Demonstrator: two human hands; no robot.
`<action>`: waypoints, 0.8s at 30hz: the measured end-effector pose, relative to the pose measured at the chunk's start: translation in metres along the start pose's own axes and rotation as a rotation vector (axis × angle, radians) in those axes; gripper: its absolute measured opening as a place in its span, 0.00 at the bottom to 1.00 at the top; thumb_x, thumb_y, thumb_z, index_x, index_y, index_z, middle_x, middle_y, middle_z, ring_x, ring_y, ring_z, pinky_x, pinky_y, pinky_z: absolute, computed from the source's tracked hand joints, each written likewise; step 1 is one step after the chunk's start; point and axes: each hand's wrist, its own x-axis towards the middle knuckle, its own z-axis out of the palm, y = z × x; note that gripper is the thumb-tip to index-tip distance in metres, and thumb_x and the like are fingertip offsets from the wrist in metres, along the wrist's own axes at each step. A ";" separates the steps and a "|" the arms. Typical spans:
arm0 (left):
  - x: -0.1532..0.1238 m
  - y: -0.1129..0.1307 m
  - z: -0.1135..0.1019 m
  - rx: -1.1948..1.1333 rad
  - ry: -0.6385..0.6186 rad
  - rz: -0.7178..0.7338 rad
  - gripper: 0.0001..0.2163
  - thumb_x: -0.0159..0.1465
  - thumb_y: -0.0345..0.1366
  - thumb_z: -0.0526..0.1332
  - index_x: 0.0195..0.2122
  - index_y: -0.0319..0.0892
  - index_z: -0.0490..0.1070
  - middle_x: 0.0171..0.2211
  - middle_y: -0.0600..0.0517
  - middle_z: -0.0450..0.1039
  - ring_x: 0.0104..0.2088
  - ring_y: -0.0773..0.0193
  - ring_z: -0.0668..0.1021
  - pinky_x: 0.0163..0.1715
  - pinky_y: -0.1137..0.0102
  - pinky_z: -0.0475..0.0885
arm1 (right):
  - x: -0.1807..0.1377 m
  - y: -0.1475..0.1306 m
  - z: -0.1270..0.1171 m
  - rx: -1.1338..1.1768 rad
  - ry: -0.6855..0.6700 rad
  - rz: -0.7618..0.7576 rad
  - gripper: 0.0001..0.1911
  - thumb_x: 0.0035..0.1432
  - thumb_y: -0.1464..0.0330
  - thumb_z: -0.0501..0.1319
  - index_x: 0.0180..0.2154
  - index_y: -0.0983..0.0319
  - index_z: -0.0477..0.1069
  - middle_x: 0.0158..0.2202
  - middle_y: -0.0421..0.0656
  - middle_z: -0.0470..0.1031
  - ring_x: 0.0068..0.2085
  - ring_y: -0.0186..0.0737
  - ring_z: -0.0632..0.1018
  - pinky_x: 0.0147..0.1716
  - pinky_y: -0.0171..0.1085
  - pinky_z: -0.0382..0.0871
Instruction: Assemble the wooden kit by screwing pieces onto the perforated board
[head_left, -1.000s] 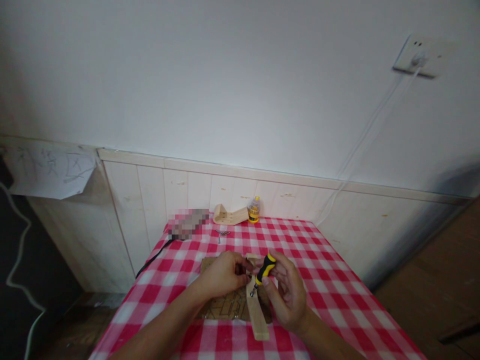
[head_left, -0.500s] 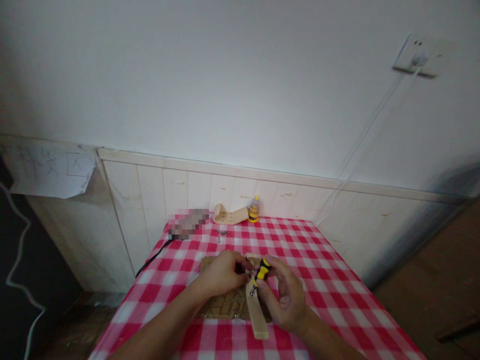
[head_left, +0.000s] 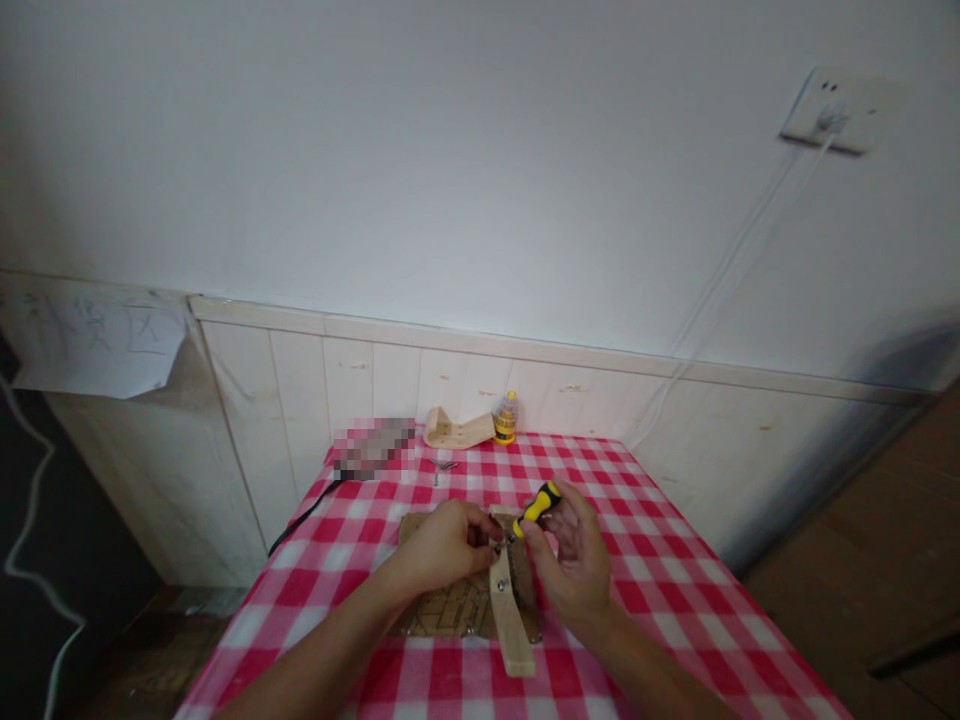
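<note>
A pale wooden strip [head_left: 513, 635] lies lengthwise over a brown board [head_left: 450, 610] marked with dark lines. A screw head [head_left: 502, 585] shows in the strip's middle. My left hand [head_left: 442, 548] is closed at the strip's upper part, thumb and fingers pinched around something small that I cannot make out. On the right, my right hand [head_left: 574, 560] grips a short yellow and black screwdriver [head_left: 538, 505] by its handle. The screwdriver slants down to the left, its tip close to my left fingertips; whether it touches a screw is too small to tell.
Several loose screws [head_left: 441, 466] lie on the checked tablecloth [head_left: 637, 600]. Behind them are a bent wooden piece [head_left: 457, 432], a yellow-capped bottle [head_left: 506, 420] and a blurred item [head_left: 375, 448] with a black strap. A panelled wall [head_left: 397, 370] borders the table's far edge.
My right hand and the screwdriver have moved up and to the right, uncovering the screw in the strip's middle. My left hand stays at the same place on the strip.
</note>
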 end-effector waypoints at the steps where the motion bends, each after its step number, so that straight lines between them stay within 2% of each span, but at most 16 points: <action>1: -0.001 0.003 -0.001 0.006 0.002 -0.014 0.12 0.54 0.31 0.64 0.38 0.41 0.83 0.31 0.51 0.83 0.31 0.60 0.80 0.28 0.73 0.67 | 0.002 0.000 0.002 0.003 0.025 0.024 0.25 0.65 0.70 0.63 0.62 0.58 0.65 0.42 0.48 0.81 0.39 0.42 0.84 0.37 0.38 0.83; 7: -0.006 0.016 -0.006 0.015 0.003 -0.061 0.09 0.53 0.32 0.64 0.34 0.42 0.83 0.30 0.53 0.83 0.31 0.60 0.80 0.27 0.73 0.66 | 0.003 0.006 0.006 -0.025 -0.003 0.051 0.25 0.64 0.71 0.63 0.62 0.57 0.66 0.43 0.47 0.81 0.40 0.41 0.84 0.39 0.39 0.83; 12: -0.002 0.005 0.000 -0.026 0.006 -0.032 0.11 0.53 0.31 0.64 0.36 0.41 0.83 0.31 0.52 0.83 0.31 0.61 0.79 0.27 0.73 0.66 | 0.001 0.011 0.003 -0.057 -0.049 0.048 0.26 0.64 0.72 0.63 0.62 0.56 0.66 0.45 0.47 0.81 0.40 0.41 0.84 0.40 0.39 0.82; 19: 0.006 -0.011 0.007 -0.066 -0.006 0.011 0.10 0.52 0.30 0.64 0.34 0.39 0.83 0.29 0.52 0.82 0.28 0.64 0.77 0.25 0.74 0.64 | 0.002 0.006 0.001 -0.005 -0.158 0.029 0.25 0.66 0.71 0.60 0.63 0.57 0.64 0.49 0.50 0.81 0.44 0.45 0.85 0.43 0.42 0.83; 24: 0.005 -0.008 0.004 -0.049 -0.001 0.007 0.10 0.52 0.32 0.64 0.34 0.39 0.83 0.28 0.51 0.81 0.28 0.63 0.77 0.25 0.73 0.64 | 0.003 0.006 0.003 -0.035 -0.125 0.017 0.25 0.65 0.72 0.62 0.62 0.56 0.65 0.46 0.48 0.82 0.41 0.44 0.85 0.40 0.40 0.83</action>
